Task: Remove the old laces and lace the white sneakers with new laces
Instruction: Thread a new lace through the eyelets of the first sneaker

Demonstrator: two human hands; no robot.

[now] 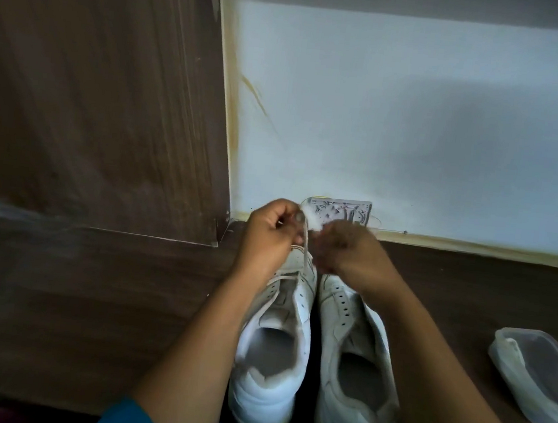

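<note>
Two white sneakers stand side by side on the dark wooden surface, heels toward me. The left sneaker [274, 345] has a white lace [304, 252] running up from its lower eyelets. The right sneaker [354, 367] shows bare eyelets with no lace. My left hand [273, 233] pinches the lace above the left sneaker's toe. My right hand [346, 249], blurred, is curled beside it and seems to hold the lace's other end.
A clear plastic container [539, 376] lies on the surface at the right. A wall socket plate [343, 211] sits low on the pale wall behind my hands. A wooden panel [94, 88] stands at the left.
</note>
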